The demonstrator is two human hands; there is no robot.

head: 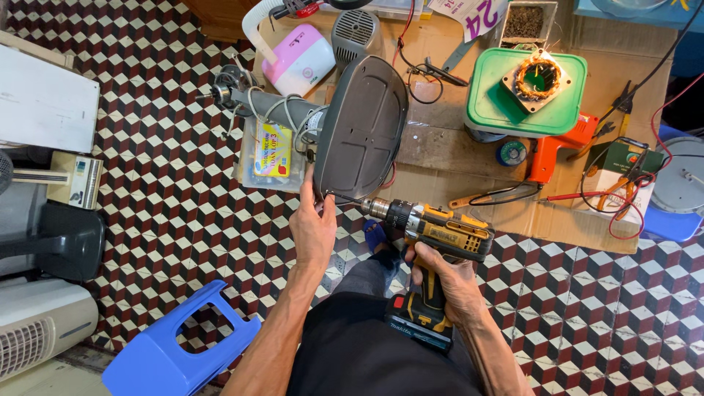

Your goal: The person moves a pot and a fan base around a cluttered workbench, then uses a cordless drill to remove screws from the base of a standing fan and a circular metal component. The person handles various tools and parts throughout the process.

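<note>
My left hand [314,227] grips the lower edge of a grey oval fan base [363,125], held on edge with its underside toward me. The base's grey pole [275,106] with looped grey cable runs off to the left. My right hand [449,282] is closed on the handle of a yellow and black cordless drill [433,235]. Its bit points left and touches the base's lower rim, right beside my left thumb. My dark trousers fill the bottom centre.
A cardboard sheet [440,147] on the tiled floor carries a green lid [524,92] with a copper coil, an orange tool [554,150], pliers, wires and a pink and white appliance [302,62]. A blue plastic stool [180,345] stands lower left, with fan and heater housings at the left edge.
</note>
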